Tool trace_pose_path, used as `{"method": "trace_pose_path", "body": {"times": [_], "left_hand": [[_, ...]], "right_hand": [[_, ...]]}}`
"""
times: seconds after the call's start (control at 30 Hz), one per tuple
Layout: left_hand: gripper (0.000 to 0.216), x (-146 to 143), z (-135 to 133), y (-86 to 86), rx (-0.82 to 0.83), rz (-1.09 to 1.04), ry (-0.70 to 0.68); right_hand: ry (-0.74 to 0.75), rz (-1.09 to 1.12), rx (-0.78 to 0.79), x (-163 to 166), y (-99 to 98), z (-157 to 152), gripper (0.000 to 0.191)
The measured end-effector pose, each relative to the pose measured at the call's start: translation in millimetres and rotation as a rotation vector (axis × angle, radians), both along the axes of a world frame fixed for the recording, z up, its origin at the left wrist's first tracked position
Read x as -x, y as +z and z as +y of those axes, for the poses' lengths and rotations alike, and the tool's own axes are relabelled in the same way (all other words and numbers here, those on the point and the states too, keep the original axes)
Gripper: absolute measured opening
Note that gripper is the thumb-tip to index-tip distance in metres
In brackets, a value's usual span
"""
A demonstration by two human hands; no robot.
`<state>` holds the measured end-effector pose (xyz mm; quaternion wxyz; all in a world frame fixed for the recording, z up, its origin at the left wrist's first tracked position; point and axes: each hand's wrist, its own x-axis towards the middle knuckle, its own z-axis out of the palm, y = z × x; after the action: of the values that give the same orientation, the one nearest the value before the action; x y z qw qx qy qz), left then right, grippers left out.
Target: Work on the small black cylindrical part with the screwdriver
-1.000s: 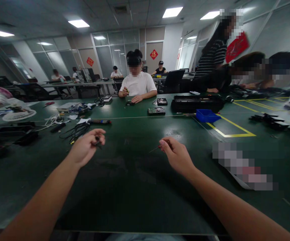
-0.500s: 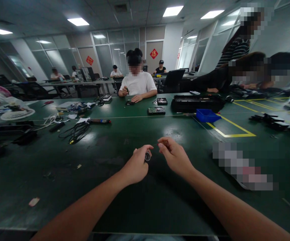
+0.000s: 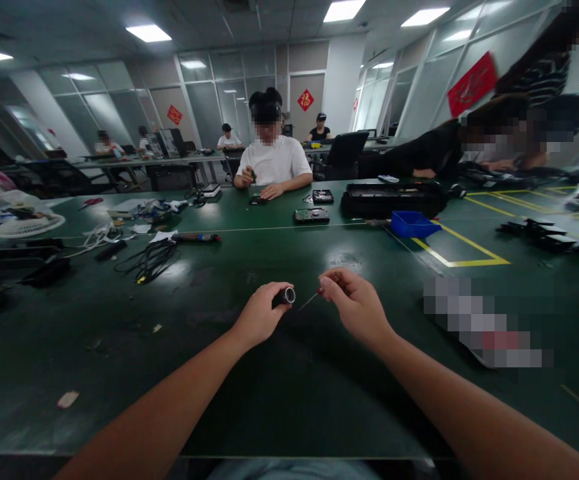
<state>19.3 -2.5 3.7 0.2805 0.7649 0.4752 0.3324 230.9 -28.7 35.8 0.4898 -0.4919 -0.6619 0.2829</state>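
Note:
Over the near part of the table, my left hand (image 3: 259, 315) is closed around a short black cylinder (image 3: 288, 295). Its silver-rimmed round end faces to the right; the rest is hidden by the fingers. A thin screwdriver (image 3: 310, 301) is pinched in my right hand (image 3: 358, 305), its red handle mostly covered by the fingers. The metal shaft slopes down to the left, and its tip is just right of the cylinder and apart from it.
The green table (image 3: 239, 407) carries a blue scoop-like tray (image 3: 414, 225), a circuit board unit (image 3: 311, 215), a long black housing (image 3: 394, 199) and black cables (image 3: 147, 260). Across it a person in white (image 3: 274, 160) works. A blurred-out item (image 3: 479, 323) lies at right.
My left hand has moved left and slightly up, turning the cylinder so more of its side shows. The screwdriver's shaft now shows clearly, angled down to the left.

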Motion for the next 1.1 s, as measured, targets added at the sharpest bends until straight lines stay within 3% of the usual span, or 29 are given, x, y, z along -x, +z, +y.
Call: {"method": "trace_pose_path", "body": {"times": [0.33, 0.73, 0.93, 1.1], "left_hand": [[0.034, 0.7, -1.2, 0.2, 0.004, 0.004, -0.065], [0.038, 2.5, -0.7, -2.1, -0.031, 0.004, -0.080], [0.040, 3.5, 1.6, -3.8, -0.039, 0.004, -0.064], [0.041, 4.5, 2.5, -4.6, -0.041, -0.013, -0.051]], "right_hand": [[-0.026, 0.138, -0.027, 2.3, 4.4, -3.1, 0.022], [-0.044, 0.086, -0.001, 0.5, 1.3, -0.7, 0.024], [-0.070, -0.053, 0.020, -2.2, 1.1, 0.5, 0.032], [0.007, -0.063, -0.032, -2.1, 0.7, 2.1, 0.016]]}}
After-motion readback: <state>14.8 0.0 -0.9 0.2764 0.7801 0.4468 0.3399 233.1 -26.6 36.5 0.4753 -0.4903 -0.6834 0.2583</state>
